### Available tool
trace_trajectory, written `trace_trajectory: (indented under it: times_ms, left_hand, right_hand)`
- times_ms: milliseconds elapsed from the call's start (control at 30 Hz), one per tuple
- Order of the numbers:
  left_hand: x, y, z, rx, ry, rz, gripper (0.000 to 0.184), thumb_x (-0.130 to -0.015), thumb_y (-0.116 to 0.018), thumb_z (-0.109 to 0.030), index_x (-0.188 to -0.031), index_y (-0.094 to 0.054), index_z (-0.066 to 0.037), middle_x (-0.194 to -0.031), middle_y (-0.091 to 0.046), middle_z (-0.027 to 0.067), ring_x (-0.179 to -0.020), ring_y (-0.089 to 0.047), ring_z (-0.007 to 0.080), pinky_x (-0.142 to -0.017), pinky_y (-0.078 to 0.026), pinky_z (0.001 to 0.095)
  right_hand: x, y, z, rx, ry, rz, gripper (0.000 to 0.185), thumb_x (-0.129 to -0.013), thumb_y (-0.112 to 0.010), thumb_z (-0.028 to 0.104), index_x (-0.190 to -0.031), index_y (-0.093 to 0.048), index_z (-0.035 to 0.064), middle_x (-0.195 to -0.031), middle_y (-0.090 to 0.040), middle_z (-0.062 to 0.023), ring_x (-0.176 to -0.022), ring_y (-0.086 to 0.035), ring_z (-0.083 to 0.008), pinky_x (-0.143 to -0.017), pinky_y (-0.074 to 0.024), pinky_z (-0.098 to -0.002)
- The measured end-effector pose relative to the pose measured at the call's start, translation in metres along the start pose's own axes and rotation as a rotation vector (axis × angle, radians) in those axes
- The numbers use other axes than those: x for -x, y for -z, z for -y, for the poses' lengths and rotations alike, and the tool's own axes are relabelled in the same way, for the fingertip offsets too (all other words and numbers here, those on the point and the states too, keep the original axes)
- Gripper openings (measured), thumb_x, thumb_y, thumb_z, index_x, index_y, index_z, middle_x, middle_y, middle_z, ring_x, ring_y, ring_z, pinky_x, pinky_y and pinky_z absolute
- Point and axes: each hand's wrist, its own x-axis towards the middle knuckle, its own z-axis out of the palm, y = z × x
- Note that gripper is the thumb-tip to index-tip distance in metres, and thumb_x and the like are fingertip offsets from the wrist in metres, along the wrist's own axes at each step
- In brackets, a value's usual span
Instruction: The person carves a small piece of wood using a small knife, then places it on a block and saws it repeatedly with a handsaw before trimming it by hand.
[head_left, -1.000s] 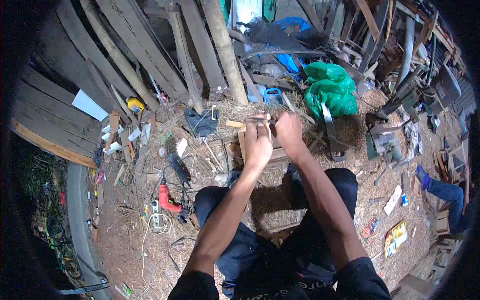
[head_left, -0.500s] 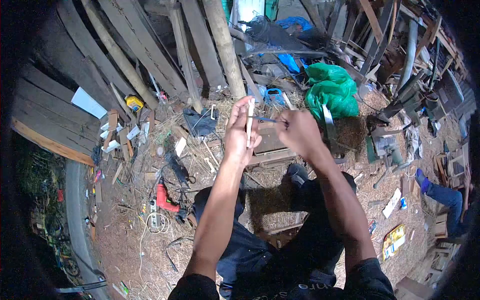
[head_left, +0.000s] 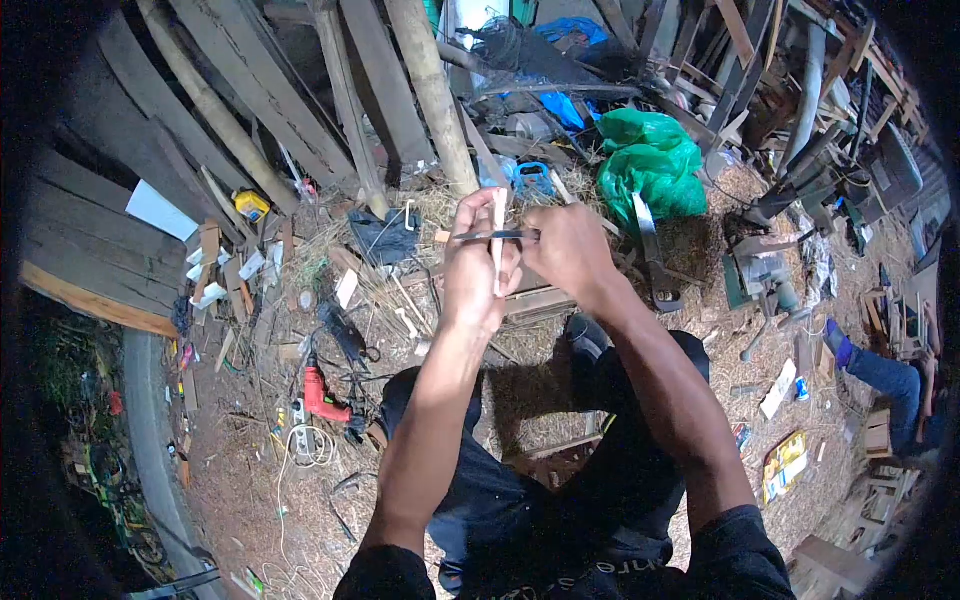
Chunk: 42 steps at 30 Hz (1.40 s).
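Left hand (head_left: 472, 280): palm turned up, fingers closed round a pale wooden strip (head_left: 499, 222). Right hand (head_left: 572, 248): clenched at the 3 o'clock end of a thin dark tool (head_left: 476, 236); its grip end is hidden in the fist, and whether it is a blade or a file cannot be told.

The strip lies in the left palm, just beside the right fist. The cupped hold appears meant to back it from beneath and steady it, leaving its upper face exposed. The fist appears placed to one side so that the tool can cross that face without the fist covering it.

Orientation: the strip's long axis runs from 12 to 6 o'clock, one end pointing away from the wearer, the other towards the left wrist. The tool crosses it nearly square, its exposed end at 9 o'clock. Contact between the two cannot be confirmed.

Surroundings, from the strip: green bag (head_left: 652, 165) at 2 o'clock, saw (head_left: 652, 250) at 3, red drill (head_left: 322, 396) at 8.
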Motion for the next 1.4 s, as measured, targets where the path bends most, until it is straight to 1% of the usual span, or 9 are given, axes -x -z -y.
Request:
trace_trajectory:
  times_ms: [133,500,633,733,767,867,1033,1167,1400]
  left_hand:
    - [0.009,-0.017,0.009,-0.272,-0.107,-0.145,0.021,-0.105,-0.035,-0.017,-0.123,-0.046,-0.015,-0.056,-0.041,-0.0028,-0.041,-0.032,0.0052,-0.035,-0.023,0.0220]
    - [0.016,-0.022,0.021,-0.244,-0.090,-0.167,0.021,-0.104,-0.039,-0.021,-0.123,-0.044,-0.014,-0.058,-0.040,-0.0024,-0.039,-0.033,0.0054,-0.032,-0.024,0.0222]
    - [0.013,-0.016,0.023,-0.303,-0.130,-0.171,0.020,-0.105,-0.039,-0.025,-0.120,-0.046,-0.015,-0.062,-0.045,-0.0021,-0.041,-0.035,0.0048,-0.034,-0.026,0.0213]
    - [0.001,-0.002,0.031,-0.432,-0.222,-0.195,0.019,-0.105,-0.038,-0.024,-0.118,-0.048,-0.014,-0.064,-0.047,-0.0026,-0.043,-0.037,0.0049,-0.035,-0.027,0.0211]
    - [0.001,0.004,0.032,-0.428,-0.182,-0.189,0.020,-0.104,-0.036,-0.017,-0.119,-0.048,-0.009,-0.074,-0.051,-0.0002,-0.056,-0.044,0.0053,-0.048,-0.037,0.0221]
    - [0.000,0.003,0.019,-0.538,-0.290,-0.159,0.021,-0.104,-0.036,-0.016,-0.118,-0.050,-0.008,-0.080,-0.055,0.0019,-0.060,-0.048,0.0064,-0.053,-0.039,0.0226]
    - [-0.010,0.012,0.011,-0.606,-0.390,-0.203,0.023,-0.104,-0.036,-0.016,-0.119,-0.051,-0.006,-0.089,-0.059,0.0049,-0.067,-0.049,0.0085,-0.060,-0.041,0.0254]
    - [-0.013,0.012,0.014,-0.703,-0.457,-0.229,0.027,-0.106,-0.036,-0.024,-0.118,-0.053,-0.008,-0.076,-0.055,0.0012,-0.056,-0.046,0.0052,-0.049,-0.037,0.0234]
    - [-0.005,0.001,0.009,-0.872,-0.508,-0.306,0.027,-0.105,-0.036,-0.022,-0.116,-0.054,-0.004,-0.085,-0.058,0.0062,-0.069,-0.050,0.0099,-0.062,-0.043,0.0291]
  right_hand:
    - [-0.003,-0.004,-0.001,-0.040,-0.053,-0.068,0.016,-0.075,-0.061,0.018,-0.070,-0.065,0.0028,-0.064,-0.062,-0.0243,-0.064,-0.064,-0.0423,-0.061,-0.0528,-0.0496]
    - [-0.007,-0.004,-0.014,0.052,-0.155,-0.165,0.016,-0.076,-0.065,0.021,-0.074,-0.067,0.0046,-0.066,-0.063,-0.0212,-0.063,-0.064,-0.0413,-0.060,-0.0521,-0.0488]
    - [-0.006,-0.005,-0.010,0.030,-0.198,-0.144,0.018,-0.076,-0.067,0.019,-0.075,-0.066,0.0006,-0.072,-0.062,-0.0276,-0.071,-0.064,-0.0427,-0.062,-0.0498,-0.0494]
    - [-0.015,-0.015,-0.018,-0.039,-0.201,0.137,0.018,-0.073,-0.063,0.017,-0.073,-0.065,-0.0009,-0.070,-0.061,-0.0284,-0.065,-0.064,-0.0397,-0.061,-0.0485,-0.0479]
    - [-0.017,-0.004,-0.026,-0.204,-0.172,0.499,0.026,-0.073,-0.063,0.021,-0.077,-0.063,-0.0048,-0.072,-0.063,-0.0287,-0.074,-0.066,-0.0422,-0.070,-0.0505,-0.0475]
    - [-0.014,0.008,-0.008,-0.307,-0.145,0.479,0.027,-0.073,-0.064,0.022,-0.074,-0.064,-0.0046,-0.071,-0.063,-0.0284,-0.073,-0.068,-0.0380,-0.071,-0.0502,-0.0462]
    - [0.002,-0.006,0.004,-0.087,-0.085,0.101,0.017,-0.073,-0.061,0.018,-0.068,-0.065,0.0026,-0.068,-0.063,-0.0233,-0.066,-0.064,-0.0433,-0.065,-0.0526,-0.0512]
    - [0.002,-0.013,0.005,-0.003,-0.059,0.043,0.013,-0.074,-0.062,0.016,-0.070,-0.066,0.0045,-0.068,-0.064,-0.0225,-0.066,-0.065,-0.0421,-0.065,-0.0530,-0.0505]
    - [0.003,-0.021,0.008,0.014,-0.093,-0.005,0.012,-0.074,-0.062,0.015,-0.073,-0.066,0.0032,-0.069,-0.064,-0.0239,-0.068,-0.065,-0.0422,-0.065,-0.0530,-0.0510]
